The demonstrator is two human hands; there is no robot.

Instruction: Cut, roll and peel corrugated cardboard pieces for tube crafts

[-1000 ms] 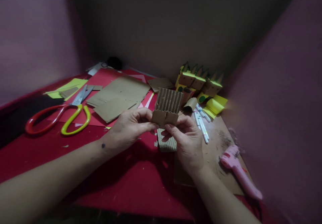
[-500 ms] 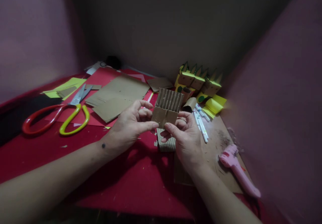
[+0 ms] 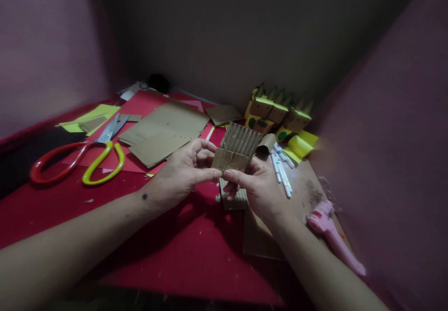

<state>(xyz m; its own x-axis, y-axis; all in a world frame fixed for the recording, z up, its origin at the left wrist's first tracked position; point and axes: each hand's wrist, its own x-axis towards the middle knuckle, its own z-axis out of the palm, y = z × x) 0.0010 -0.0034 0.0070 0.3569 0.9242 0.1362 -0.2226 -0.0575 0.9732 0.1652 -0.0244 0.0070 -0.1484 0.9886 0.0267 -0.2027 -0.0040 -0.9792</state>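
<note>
Both hands hold a small piece of corrugated cardboard (image 3: 236,148) above the red table (image 3: 168,250). My left hand (image 3: 182,173) pinches its lower left edge between thumb and fingers. My right hand (image 3: 257,187) pinches its lower right edge, thumb on the smooth front flap. The ribbed side of the piece faces up and leans away from me. A second ribbed cardboard strip (image 3: 234,200) lies on the table just under my hands.
Red and yellow scissors (image 3: 79,159) lie at the left beside flat cardboard sheets (image 3: 164,131) and yellow paper (image 3: 89,117). Small yellow-and-brown paper figures (image 3: 276,113) stand at the back right, with white pens (image 3: 282,169) beside them. A pink glue gun (image 3: 332,236) rests at the right on a cardboard mat (image 3: 259,241).
The cardboard piece has tilted further back and to the right, and my right thumb has slid left along its lower edge toward my left thumb.
</note>
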